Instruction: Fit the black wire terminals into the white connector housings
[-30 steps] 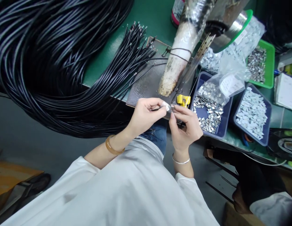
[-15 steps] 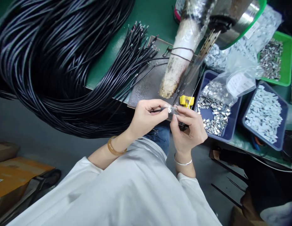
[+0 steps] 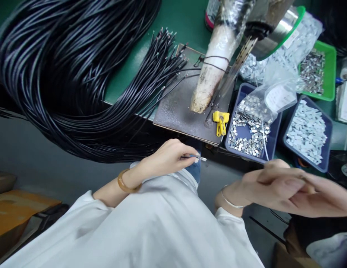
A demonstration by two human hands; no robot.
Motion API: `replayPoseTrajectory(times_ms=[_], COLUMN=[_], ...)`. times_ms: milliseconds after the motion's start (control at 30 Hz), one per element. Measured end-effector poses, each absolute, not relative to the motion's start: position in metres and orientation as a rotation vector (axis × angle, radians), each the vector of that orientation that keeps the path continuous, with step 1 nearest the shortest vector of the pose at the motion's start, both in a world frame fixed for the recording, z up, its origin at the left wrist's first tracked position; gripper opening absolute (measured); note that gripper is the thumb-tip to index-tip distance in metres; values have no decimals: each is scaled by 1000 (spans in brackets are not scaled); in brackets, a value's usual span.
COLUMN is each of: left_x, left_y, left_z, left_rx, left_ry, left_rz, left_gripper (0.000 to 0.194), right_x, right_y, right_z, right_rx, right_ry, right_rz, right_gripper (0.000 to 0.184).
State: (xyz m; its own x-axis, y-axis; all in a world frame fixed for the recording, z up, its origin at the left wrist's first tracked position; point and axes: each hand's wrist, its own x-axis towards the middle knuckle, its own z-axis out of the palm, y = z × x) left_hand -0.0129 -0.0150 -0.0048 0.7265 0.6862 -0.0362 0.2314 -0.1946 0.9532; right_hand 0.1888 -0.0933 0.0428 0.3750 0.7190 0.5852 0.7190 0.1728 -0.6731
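My left hand (image 3: pixel 170 156) is over the lap, below the bench edge, its thumb and fingers closed on a thin black cable. A small silvery metal tip (image 3: pixel 202 158) sticks out past the fingertips to the right. My right hand (image 3: pixel 262 190) is to the right, in front of the trays and smeared by motion. Its thumb lies near bent fingers, and skin runs on toward the right edge; whether all of it is my own hand, or whether it holds something, I cannot tell.
A large bundle of black cables (image 3: pixel 64 85) fills the left. A taped white tube (image 3: pixel 208 78) hangs over a dark board (image 3: pixel 179 111) with a yellow clip (image 3: pixel 220 121). Blue trays (image 3: pixel 275 137) and a green tray (image 3: pixel 331 78) hold small metal parts. Another person's leg (image 3: pixel 304 234) shows lower right.
Both hands were together at the board's front edge on the cable end. My left hand has drawn down toward the lap with the cable; my right hand has left it and swung far right.
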Motion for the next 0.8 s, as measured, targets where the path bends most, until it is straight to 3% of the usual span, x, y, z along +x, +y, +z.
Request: replayPoseTrajectory(times_ms=[100,200,267,367,500,800], left_x=[-38,-72,-93,-112,-111,-121], left_y=[-20,-19,-18,-18,-22,-7], left_z=[-4,-2,-2,-9,-25,11], left_rx=[1708,1663,1753,1961,1956,925], left_ry=[953,1293,1533,1764,1682,952], left_rz=[653,956,1057,872,739,1594], left_gripper=[18,17,13,15,15,13], right_x=[201,224,244,268,278,278], right_y=[-88,-68,-53,-31,-8,-7], right_z=[45,27,14,0,-1,6], right_rx=[-1468,-1822,-1916,-1907,-1974,-2216], right_ry=[-1193,-1388,-1519,-1609,-1731,-1640], right_rz=[-230,-66,-89,-27,109,198], right_gripper=[33,7,10,12,17,23])
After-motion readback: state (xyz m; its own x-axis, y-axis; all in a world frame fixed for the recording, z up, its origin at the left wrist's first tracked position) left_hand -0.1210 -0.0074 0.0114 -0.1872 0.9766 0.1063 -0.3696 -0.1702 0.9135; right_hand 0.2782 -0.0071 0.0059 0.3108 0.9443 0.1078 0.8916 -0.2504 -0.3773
